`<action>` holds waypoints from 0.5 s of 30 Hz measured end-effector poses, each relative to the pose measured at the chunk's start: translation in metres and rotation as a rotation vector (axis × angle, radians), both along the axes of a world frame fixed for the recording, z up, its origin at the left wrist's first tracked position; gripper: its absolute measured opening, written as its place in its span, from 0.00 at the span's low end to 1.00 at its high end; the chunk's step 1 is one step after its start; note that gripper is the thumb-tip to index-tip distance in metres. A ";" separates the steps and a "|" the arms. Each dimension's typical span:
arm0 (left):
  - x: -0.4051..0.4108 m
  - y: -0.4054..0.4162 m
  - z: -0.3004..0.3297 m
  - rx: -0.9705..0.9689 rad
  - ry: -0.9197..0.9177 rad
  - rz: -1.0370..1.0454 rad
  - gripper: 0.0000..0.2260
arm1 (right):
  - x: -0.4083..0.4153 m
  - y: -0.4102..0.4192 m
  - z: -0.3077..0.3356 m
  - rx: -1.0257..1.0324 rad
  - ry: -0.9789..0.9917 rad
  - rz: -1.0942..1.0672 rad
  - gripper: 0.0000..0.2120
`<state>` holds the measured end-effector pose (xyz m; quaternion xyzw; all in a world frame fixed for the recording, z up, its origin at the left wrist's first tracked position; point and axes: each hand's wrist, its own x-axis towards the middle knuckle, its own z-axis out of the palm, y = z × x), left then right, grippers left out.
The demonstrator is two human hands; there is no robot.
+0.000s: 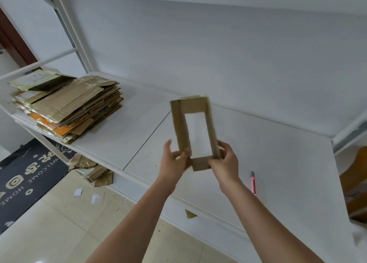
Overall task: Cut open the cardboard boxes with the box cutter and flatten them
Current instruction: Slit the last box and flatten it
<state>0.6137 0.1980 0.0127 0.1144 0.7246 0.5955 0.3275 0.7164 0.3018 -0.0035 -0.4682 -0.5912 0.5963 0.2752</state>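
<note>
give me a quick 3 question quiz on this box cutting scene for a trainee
1. True or false: the pink box cutter is gripped in the right hand.
2. What do both hands hold? A) an open-ended cardboard box B) a roll of tape C) the doormat
3. Fill in: the stack of flattened boxes lies on the white table to the person's ____.

Key
1. False: it lies on the table, right of the right forearm.
2. A: the left hand and right hand grip its near end.
3. Left.
</note>
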 end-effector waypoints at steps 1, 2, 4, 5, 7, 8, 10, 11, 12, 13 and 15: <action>-0.005 0.000 -0.002 -0.009 0.051 0.122 0.32 | 0.003 0.000 0.000 0.046 -0.007 0.029 0.30; -0.011 -0.001 -0.004 -0.021 0.110 0.219 0.35 | 0.007 0.002 0.000 0.090 -0.012 0.042 0.30; -0.025 -0.007 -0.008 -0.090 0.228 0.307 0.40 | 0.015 0.005 -0.001 0.115 -0.004 0.045 0.29; -0.032 -0.011 -0.011 -0.149 0.292 0.300 0.42 | 0.018 0.006 -0.001 0.106 0.001 0.048 0.27; -0.040 -0.019 -0.020 -0.267 0.410 0.246 0.42 | 0.022 0.008 -0.003 0.109 -0.004 0.068 0.22; -0.042 -0.022 -0.025 -0.309 0.436 0.229 0.40 | 0.022 0.008 -0.003 0.123 -0.013 0.078 0.21; -0.043 -0.027 -0.034 -0.373 0.432 0.217 0.35 | 0.019 0.009 -0.004 0.144 -0.026 0.083 0.19; -0.043 -0.029 -0.039 -0.402 0.435 0.224 0.33 | 0.017 0.009 -0.004 0.144 -0.028 0.083 0.18; -0.042 -0.031 -0.042 -0.419 0.446 0.236 0.30 | 0.015 0.009 -0.004 0.140 -0.026 0.085 0.18; -0.040 -0.032 -0.043 -0.411 0.453 0.254 0.27 | 0.014 0.010 -0.005 0.138 -0.022 0.089 0.18; -0.039 -0.033 -0.045 -0.324 0.454 0.272 0.19 | 0.014 0.014 -0.005 0.153 -0.024 0.102 0.18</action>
